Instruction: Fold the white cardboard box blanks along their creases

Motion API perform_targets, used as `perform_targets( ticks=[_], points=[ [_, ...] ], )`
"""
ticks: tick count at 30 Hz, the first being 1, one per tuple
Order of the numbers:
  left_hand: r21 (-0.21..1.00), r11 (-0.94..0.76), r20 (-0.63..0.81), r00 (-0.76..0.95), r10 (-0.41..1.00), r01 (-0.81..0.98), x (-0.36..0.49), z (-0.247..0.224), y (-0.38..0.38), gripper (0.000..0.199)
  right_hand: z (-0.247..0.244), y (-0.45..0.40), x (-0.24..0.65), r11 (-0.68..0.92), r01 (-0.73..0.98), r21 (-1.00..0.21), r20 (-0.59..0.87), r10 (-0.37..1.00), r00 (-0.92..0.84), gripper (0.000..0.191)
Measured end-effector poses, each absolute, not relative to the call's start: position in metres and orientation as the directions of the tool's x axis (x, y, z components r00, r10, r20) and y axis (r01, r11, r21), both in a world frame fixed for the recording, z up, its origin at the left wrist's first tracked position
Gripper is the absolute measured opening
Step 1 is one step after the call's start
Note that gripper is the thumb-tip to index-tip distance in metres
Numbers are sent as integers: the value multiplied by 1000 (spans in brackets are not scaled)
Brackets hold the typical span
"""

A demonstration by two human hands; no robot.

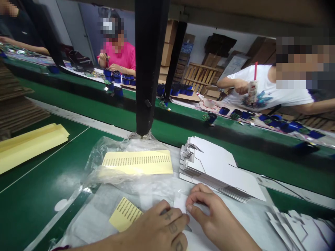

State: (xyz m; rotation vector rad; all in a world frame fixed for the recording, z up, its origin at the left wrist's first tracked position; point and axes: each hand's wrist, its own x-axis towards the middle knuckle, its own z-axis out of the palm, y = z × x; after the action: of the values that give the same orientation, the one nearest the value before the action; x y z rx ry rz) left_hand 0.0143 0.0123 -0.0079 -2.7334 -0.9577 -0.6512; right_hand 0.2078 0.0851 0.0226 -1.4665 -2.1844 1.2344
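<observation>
White card (180, 203) lies near on the surface (62, 174), its edge pinched between the right hand's (214, 212) thumb and forefinger, while the left hand's (164, 226) curled fingers seemingly steady it, grip unclear, with stacked blanks (214, 157) handily just beyond.

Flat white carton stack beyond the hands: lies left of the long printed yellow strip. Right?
Side's wrong. The head view shows the flat white carton stack to the right of the long printed yellow strip. The rest holds: the stack lies beyond the left hand and the right hand.
</observation>
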Motion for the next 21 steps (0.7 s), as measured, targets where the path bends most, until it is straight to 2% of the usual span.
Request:
perform_targets(
  ticks=[6,9,12,14,18,21],
  points=[
    [-13,-785,483,691,538,620,14,-7,15,26,21,86,207,142,663,-735,-241,860,-450,22],
    [-23,-791,459,709,536,612,13,-8,16,24,18,89,209,143,643,-752,-193,885,-423,21],
    [-17,-788,465,703,538,615,13,-9,17,24,17,92,212,98,583,-807,-162,912,-378,34],
    [-13,-792,482,698,529,610,12,-9,16,25,17,94,214,71,572,-817,-183,909,-374,36],
    [-14,-809,504,703,501,587,7,-3,13,19,15,95,213,40,653,-757,-259,898,-356,39],
    [-3,-816,504,706,498,578,6,-1,11,19,11,96,214,76,642,-763,-206,913,-352,29]
  ],
)
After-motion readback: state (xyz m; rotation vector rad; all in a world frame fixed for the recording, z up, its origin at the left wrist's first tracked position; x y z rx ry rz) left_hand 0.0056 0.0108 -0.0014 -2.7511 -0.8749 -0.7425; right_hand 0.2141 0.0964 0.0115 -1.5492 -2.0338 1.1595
